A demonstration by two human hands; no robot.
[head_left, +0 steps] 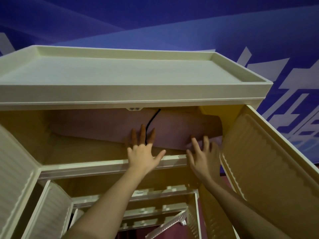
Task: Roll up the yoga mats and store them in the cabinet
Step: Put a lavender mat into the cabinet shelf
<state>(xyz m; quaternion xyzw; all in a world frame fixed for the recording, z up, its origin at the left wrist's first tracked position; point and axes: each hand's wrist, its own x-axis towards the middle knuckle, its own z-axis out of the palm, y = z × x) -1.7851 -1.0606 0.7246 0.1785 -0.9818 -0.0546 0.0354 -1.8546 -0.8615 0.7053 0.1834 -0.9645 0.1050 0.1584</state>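
A rolled pink yoga mat (96, 125) lies slanted inside the top compartment of a cream plastic cabinet (120, 94), its right end lower and nearer the front. A black strap (151, 119) loops around its middle. My left hand (143, 152) presses flat against the roll at the strap, fingers spread. My right hand (202, 156) rests with spread fingers against the roll's right end, close to the compartment's front lip.
The compartment's right door (269, 163) hangs open beside my right hand, and the left door (13, 169) is open too. Lower compartments (138, 200) stand with doors ajar. A blue wall with white shapes (172, 23) is behind.
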